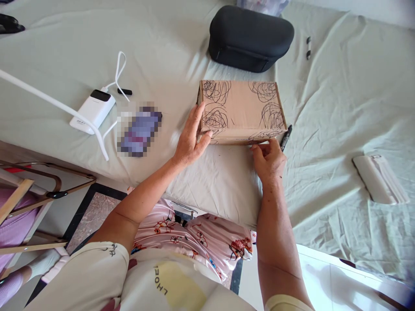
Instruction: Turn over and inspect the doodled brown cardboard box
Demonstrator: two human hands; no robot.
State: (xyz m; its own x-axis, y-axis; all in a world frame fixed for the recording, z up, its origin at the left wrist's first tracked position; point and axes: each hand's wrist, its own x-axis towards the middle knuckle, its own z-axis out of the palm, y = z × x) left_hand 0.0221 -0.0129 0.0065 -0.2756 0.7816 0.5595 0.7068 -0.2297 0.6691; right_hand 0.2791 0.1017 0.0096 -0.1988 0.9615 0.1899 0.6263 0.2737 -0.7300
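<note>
A brown cardboard box (pixel 241 106) with black scribbled swirls on its top and front lies on the cloth-covered table in front of me. My left hand (pixel 192 137) grips its left end, fingers along the side and thumb at the front corner. At the lower front edge, towards the right, my right hand (pixel 269 160) has its fingers bent and pinched on the box; the fingertips are partly hidden. A black marker (pixel 286 137) lies against the box's right front corner, just beyond my right hand.
Behind the box sits a black zip case (pixel 251 38). To the left are a white power bank (pixel 93 111) with a cable, a small black cap (pixel 125 91) and a blurred phone (pixel 140 131). A tissue pack (pixel 380 179) and a pen (pixel 308 48) lie right. Another person's leg shows lower left.
</note>
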